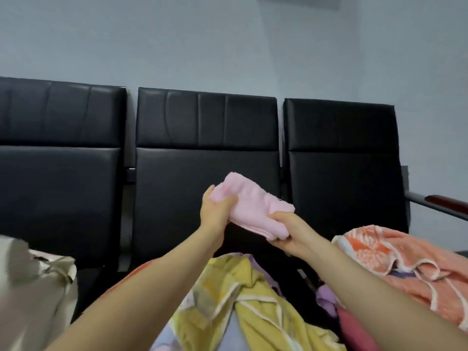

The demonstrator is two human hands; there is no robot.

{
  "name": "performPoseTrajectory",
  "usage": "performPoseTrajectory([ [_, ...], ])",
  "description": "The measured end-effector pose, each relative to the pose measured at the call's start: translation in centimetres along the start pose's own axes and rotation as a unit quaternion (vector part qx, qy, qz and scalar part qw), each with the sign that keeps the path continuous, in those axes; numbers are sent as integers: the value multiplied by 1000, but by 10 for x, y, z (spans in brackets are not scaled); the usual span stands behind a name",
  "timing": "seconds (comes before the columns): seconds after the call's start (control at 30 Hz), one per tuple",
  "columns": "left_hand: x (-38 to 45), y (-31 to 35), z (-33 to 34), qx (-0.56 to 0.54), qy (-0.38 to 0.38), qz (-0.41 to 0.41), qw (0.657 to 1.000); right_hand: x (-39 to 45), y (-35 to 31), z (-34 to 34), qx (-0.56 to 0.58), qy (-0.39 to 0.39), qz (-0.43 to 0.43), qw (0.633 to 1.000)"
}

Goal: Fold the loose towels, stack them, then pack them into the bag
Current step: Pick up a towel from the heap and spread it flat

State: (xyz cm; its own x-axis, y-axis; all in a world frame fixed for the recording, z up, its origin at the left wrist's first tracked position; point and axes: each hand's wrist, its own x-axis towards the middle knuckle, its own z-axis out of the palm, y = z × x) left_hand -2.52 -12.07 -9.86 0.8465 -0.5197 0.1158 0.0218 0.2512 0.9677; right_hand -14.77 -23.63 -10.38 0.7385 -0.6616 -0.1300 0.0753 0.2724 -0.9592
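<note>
Two hands, left hand (216,211) and right hand (286,234), each grasp one soft pink folded towel (253,206) above one yellow towel (243,300), one orange towel (395,257) right, three black seats (202,148) far

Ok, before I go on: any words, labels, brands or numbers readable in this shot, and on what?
No readable text anywhere in this view.
Yellow towel: a small white tag near its edge, too blurred to read.
Pink towel, held in the left hand and right hand: a tiny dark mark at one edge, illegible.
Orange towel: pattern only, no lettering.
</note>
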Motion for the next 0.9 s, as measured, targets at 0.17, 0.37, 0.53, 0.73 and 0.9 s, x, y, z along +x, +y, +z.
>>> performPoseTrajectory([
  [0.17, 71, -67, 9, 325, -56, -12, 944, 83, 39, -47, -89, 114, 35, 989],
  [0.37, 76, -129, -6, 442, -171, -64, 878, 125, 125, -55, -200, 178, -9, 963],
  [0.53, 65, -140, -22, 449, -138, -101, 877, 117, 127, -53, -245, 133, 15, 960],
  [0.73, 65, -134, -35, 454, -56, -90, 884, 122, 125, -47, -260, 164, -35, 951],
  [0.9, 58, -117, -39, 469, 4, -37, 882, 108, 110, -29, -411, 173, 30, 894],
])
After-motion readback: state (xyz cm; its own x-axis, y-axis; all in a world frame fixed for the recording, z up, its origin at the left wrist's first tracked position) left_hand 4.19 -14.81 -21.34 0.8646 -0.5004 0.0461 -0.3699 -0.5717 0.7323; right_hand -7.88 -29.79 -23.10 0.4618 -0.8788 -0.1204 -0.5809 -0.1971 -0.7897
